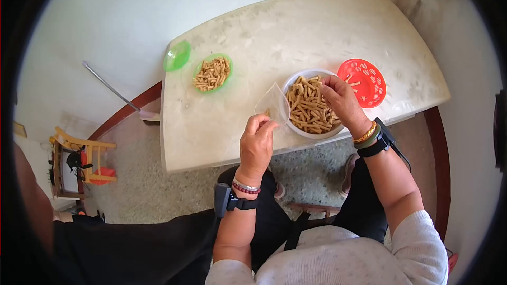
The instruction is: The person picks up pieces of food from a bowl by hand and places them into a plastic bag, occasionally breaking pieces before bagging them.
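Note:
My left hand [257,145] is closed on the edge of a clear, pointed plastic bag [274,105], with a small brown bit showing inside near my fingertips. Just right of the bag stands a white bowl [311,135] heaped with brown stick-shaped pieces [306,106]. Over the bowl's right side is my right hand [346,103], thumb and fingers pinched together; what they hold, if anything, is too small to make out. A red slotted basket [376,82] with a few pale pieces in it lies beyond that hand.
A green dish [229,76] of similar sticks and a green lid or dish [177,56] are on the table [253,37] at the left. A wooden chair [97,153] and a long-handled dustpan [149,115] stand left. Another person's dark-clothed leg [137,248] is at lower left.

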Demonstrator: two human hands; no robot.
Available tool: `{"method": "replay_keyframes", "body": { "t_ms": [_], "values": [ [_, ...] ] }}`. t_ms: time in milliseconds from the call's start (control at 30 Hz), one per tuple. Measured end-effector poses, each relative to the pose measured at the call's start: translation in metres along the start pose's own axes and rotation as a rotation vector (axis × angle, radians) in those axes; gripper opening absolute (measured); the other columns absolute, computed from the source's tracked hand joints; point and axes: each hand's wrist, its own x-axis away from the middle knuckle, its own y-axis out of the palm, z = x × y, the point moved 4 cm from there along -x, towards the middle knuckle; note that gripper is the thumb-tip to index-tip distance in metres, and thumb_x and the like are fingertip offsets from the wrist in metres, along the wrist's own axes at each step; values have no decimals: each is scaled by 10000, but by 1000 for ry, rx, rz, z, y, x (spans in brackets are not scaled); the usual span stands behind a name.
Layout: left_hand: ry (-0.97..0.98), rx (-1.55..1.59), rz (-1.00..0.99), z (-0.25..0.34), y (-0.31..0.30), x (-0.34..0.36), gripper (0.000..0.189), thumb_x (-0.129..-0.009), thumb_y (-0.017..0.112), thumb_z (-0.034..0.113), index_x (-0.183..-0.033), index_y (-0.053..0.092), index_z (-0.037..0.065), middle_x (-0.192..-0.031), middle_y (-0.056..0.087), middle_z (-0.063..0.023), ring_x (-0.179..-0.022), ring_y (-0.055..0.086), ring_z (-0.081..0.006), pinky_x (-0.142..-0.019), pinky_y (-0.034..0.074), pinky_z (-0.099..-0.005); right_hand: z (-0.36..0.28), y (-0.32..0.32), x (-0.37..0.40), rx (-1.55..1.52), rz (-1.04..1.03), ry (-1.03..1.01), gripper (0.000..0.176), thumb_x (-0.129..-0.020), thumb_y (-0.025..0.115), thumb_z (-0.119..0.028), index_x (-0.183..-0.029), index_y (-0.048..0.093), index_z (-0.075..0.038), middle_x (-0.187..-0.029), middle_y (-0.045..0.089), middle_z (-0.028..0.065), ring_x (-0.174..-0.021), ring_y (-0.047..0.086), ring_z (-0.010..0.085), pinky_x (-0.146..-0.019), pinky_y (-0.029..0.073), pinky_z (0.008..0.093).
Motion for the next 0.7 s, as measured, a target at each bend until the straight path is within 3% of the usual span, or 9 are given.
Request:
{"method": "replay_keyframes", "body": {
  "t_ms": [100,167,267,300,367,433,500,700],
  "values": [
    [-4,-13,22,-4,1,-5,144,-828,607,-80,-924,663,11,-962,570,-110,-825,621,-256,-701,525,-332,7,0,-8,-18,8,-87,147,-923,640,-188,-988,658,-57,-809,649,27,-756,576,81,-716,480,237],
    [-31,21,38,-3,3,-2,145,-825,611,-83,-922,664,11,-961,571,-106,-816,620,-253,-697,524,-329,13,0,-4,322,-57,-106,149,-896,652,-175,-936,654,-31,-786,663,59,-730,604,118,-683,497,275],
    [-41,3,49,-7,4,-2,147,-825,610,-86,-927,662,8,-964,574,-108,-812,621,-252,-693,523,-326,2,2,5,479,-82,-195,158,-862,666,-168,-915,653,-20,-779,679,101,-715,645,182,-670,513,316],
    [-52,1,64,-7,2,-2,147,-826,609,-86,-927,662,6,-966,574,-109,-812,622,-251,-692,523,-326,2,1,5,478,-80,-197,158,-862,666,-168,-915,653,-20,-779,679,101,-715,645,182,-670,513,316],
    [-63,14,65,-7,2,-1,144,-826,611,-85,-923,662,8,-963,576,-110,-821,622,-253,-696,522,-330,3,1,6,565,-119,-180,118,-869,657,-112,-938,641,-17,-750,620,39,-707,559,93,-648,473,262],
    [-54,-10,60,-9,3,-2,173,-807,618,-85,-927,664,29,-956,580,-119,-843,639,-288,-699,540,-356,-4,1,7,578,-97,-249,126,-850,676,-117,-921,651,-16,-742,642,57,-698,590,115,-642,487,275],
    [-14,-13,83,-7,4,-3,152,-805,631,-70,-919,664,25,-949,582,-121,-840,633,-297,-713,531,-373,-4,1,9,618,-93,-245,152,-820,685,-171,-884,672,-33,-805,691,140,-745,680,269,-684,528,354],
    [-39,19,94,-12,4,0,133,-813,628,-62,-907,668,24,-928,579,-121,-838,622,-282,-714,523,-361,11,6,11,911,-49,-403,192,-803,717,-223,-909,673,-70,-872,681,132,-820,666,307,-729,535,409]
  ]
}}
